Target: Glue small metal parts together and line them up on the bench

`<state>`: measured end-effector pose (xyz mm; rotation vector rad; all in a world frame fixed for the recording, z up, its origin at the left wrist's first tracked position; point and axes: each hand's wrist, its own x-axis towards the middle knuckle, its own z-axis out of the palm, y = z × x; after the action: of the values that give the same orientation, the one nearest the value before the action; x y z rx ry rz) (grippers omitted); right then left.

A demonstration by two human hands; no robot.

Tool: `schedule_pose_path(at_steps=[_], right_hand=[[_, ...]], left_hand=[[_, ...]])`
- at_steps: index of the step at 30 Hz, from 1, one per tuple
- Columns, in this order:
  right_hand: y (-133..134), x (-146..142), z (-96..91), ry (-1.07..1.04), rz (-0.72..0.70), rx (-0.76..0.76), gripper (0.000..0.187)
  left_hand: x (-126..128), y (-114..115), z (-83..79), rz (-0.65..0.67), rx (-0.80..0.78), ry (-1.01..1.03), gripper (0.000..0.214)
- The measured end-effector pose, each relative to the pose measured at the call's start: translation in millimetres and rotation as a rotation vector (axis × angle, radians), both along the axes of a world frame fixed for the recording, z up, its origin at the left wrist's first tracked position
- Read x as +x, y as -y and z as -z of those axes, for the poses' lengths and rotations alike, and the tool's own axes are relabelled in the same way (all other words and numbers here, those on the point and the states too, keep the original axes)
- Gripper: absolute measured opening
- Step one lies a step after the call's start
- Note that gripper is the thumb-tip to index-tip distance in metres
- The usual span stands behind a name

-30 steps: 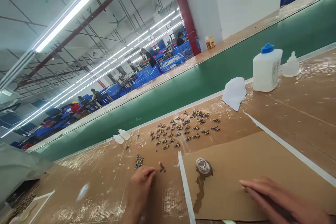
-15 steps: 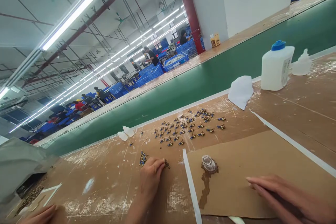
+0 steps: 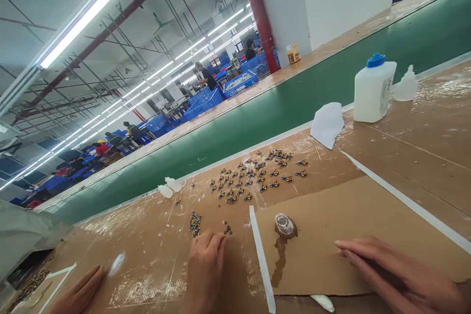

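Head view: left hand [image 3: 204, 274] nearest, just below the brown beads [image 3: 228, 229], grip curled, contents unclear; upright blue-gold parts [image 3: 195, 223] lie left of the beads; right hand [image 3: 390, 274] flat, open, well right of them.

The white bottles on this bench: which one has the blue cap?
The large white jug at the right, with a label on its side. The small translucent bottle beside it and the two small bottles further left are pale all over.
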<state>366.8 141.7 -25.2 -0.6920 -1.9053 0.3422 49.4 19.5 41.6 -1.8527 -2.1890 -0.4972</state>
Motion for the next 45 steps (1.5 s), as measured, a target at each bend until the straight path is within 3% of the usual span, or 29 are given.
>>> schedule_pose_path(at_steps=[5,9,15,22,45], right_hand=[[3,-1,-6.8,-0.002,0.0,-0.018,0.021],[3,-2,-13.1,-0.013,-0.021,-0.018,0.018],[5,-1,-21.8,0.002,0.008,-0.015,0.017],[6,0,-18.4,0.019,0.006,-0.043,0.017],[8,0,-12.3,0.032,0.03,-0.072,0.018]], left_hand=[[23,31,25.0,-0.055,0.035,-0.174,0.018],[37,34,36.1,-0.095,0.075,-0.204,0.02],[42,29,36.8,-0.116,0.144,-0.149,0.02],[33,42,37.6,-0.124,0.114,0.009,0.024],[35,46,36.8,-0.114,0.119,0.036,0.029]])
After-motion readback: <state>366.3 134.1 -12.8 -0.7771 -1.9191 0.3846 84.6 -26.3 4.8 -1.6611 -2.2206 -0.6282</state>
